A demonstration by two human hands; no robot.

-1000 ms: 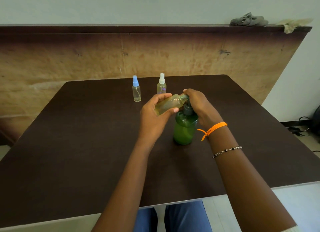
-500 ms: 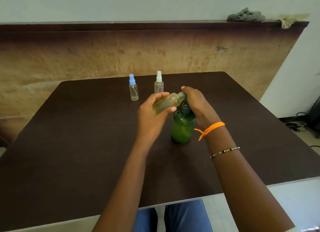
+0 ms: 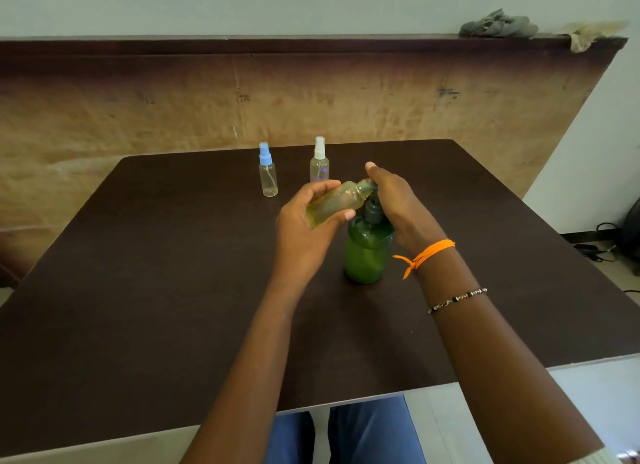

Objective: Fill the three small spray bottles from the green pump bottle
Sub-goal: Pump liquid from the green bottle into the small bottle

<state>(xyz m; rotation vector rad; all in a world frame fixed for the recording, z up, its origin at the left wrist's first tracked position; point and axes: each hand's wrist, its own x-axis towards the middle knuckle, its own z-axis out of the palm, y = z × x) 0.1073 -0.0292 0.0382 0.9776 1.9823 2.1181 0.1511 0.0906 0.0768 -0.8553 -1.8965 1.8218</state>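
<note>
The green pump bottle (image 3: 367,252) stands upright near the middle of the dark table (image 3: 156,273). My right hand (image 3: 394,204) lies over its dark pump head, fingers curled around it. My left hand (image 3: 304,228) grips a small clear bottle (image 3: 334,202) with yellowish liquid, tilted so its open neck meets the pump spout. Two more small spray bottles stand farther back: one with a blue cap (image 3: 267,171) and one with a white cap (image 3: 319,160).
A worn wooden panel (image 3: 381,96) rises behind the table, with grey cloth (image 3: 498,23) on its top ledge. Cables (image 3: 602,245) lie on the floor at the right. My knees in blue trousers (image 3: 346,436) show below the table's near edge.
Both hands and the bottles keep the same hold. The view has shifted slightly; my right hand stays on the pump head with little visible movement.
</note>
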